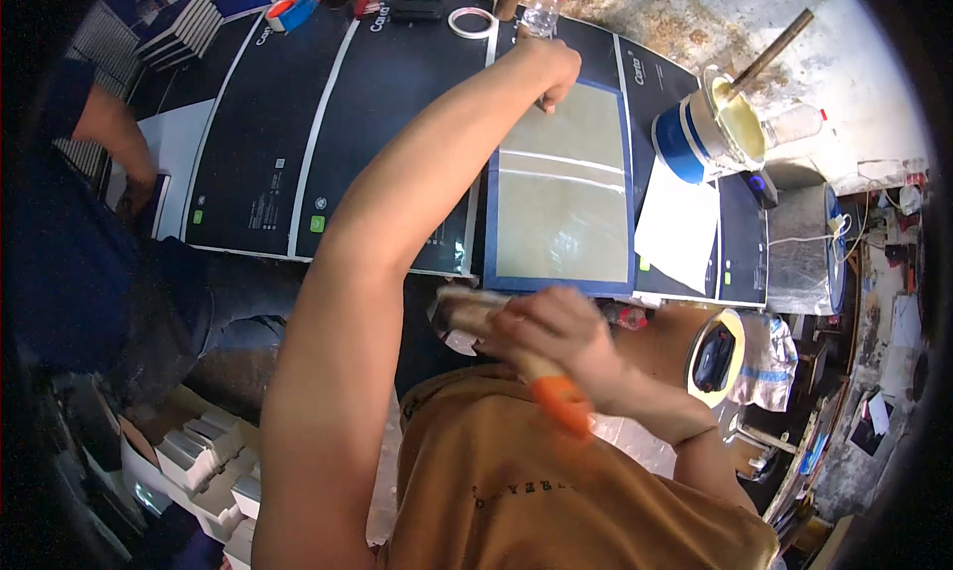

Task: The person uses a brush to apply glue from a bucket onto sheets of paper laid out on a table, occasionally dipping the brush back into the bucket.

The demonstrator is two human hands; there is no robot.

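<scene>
A book cover (561,232) lies on the table in front of me: grey-olive boards parted by a narrow spine strip, on a dark blue sheet with margins showing. My left hand (553,69) reaches over its far left corner; a fingertip points down onto the board, while the other fingers are mostly hidden by the back of the hand. Off the cover's near edge, close to my body, my right hand (561,337) grips a wide brush (472,312) with a wooden, orange-ended handle. Its bristles point left, and motion blurs it somewhat.
Black printed sheets (387,123) line the table. To the right stand a blue-and-white glue bucket (685,138) with a stick and a white paper (680,222). A tape roll (473,22) and bottle (541,14) sit at the back. Another person's arm (119,133) is at left.
</scene>
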